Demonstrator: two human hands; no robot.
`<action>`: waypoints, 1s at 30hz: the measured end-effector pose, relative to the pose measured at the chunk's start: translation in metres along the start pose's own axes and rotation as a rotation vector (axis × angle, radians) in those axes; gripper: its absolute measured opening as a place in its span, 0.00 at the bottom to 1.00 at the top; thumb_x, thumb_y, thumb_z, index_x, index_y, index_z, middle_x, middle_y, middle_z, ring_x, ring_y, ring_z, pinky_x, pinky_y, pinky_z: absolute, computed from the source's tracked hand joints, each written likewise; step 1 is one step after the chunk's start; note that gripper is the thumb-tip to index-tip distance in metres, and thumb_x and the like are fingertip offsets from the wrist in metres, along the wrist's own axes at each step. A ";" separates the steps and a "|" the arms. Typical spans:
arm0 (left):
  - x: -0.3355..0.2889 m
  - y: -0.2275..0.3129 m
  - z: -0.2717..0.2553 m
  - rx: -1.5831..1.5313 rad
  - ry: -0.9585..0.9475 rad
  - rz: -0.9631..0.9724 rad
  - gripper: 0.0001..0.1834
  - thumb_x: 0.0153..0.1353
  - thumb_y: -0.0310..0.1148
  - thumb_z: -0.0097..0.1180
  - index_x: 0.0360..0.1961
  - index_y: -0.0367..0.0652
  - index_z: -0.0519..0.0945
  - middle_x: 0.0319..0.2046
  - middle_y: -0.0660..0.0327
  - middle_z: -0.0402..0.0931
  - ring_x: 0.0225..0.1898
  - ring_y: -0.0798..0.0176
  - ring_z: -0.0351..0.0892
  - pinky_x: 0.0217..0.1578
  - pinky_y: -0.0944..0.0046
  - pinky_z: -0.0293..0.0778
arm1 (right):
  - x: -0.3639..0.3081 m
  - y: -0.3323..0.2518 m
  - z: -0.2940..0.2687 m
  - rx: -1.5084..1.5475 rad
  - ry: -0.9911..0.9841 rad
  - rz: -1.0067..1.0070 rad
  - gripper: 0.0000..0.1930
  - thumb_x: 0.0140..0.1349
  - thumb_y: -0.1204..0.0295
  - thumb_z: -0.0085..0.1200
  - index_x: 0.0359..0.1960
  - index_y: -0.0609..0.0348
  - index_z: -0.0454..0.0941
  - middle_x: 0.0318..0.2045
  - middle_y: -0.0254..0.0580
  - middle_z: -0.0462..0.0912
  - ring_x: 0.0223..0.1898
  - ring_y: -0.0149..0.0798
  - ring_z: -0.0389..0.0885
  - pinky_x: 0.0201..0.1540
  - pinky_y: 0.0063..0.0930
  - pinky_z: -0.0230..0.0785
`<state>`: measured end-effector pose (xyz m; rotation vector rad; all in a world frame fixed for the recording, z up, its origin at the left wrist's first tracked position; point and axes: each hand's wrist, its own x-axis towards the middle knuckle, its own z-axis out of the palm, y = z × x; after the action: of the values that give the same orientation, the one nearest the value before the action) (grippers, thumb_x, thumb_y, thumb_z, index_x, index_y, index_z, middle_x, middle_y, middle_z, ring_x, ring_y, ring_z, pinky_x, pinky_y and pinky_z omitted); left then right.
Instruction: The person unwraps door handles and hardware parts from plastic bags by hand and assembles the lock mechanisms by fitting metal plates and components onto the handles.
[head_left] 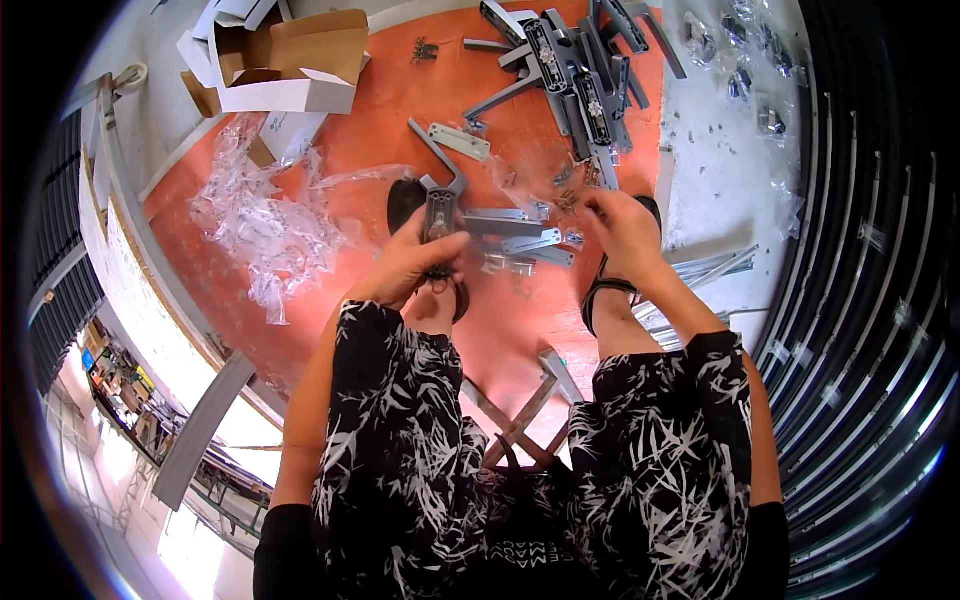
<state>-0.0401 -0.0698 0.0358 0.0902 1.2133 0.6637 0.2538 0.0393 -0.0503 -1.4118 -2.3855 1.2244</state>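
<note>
My left hand [408, 262] is wrapped round a grey door handle [439, 212], its backplate upright with the hollow underside showing and its bent lever pointing away to the upper left. Over a small pile of brownish metal parts [566, 198], my right hand [632, 238] has its fingertips drawn together; whatever lies between them is too small to make out. Flat silver metal plates [532, 241] and small bagged pieces lie on the orange sheet between my feet. A pale long plate [459, 141] with holes rests just beyond the held handle.
Grey handles [575, 75] are heaped at the far side of the orange sheet [400, 85]. Crumpled clear plastic bags [268, 215] lie at left, below an open cardboard box [290, 70]. Long dark metal profiles [860, 330] line the right; bagged hardware [738, 80] sits far right.
</note>
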 end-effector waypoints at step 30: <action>0.026 -0.003 0.018 -0.448 -0.269 -0.087 0.29 0.77 0.52 0.29 0.62 0.40 0.68 0.48 0.50 0.79 0.51 0.51 0.80 0.54 0.52 0.77 | 0.021 -0.106 -0.034 0.968 -0.232 0.227 0.10 0.66 0.72 0.56 0.45 0.62 0.82 0.34 0.33 0.83 0.29 0.21 0.76 0.31 0.18 0.70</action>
<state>-0.0181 -0.0538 0.0198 -0.2403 0.7858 0.8045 0.1847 0.0498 0.0395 -1.2206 -1.3183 2.2441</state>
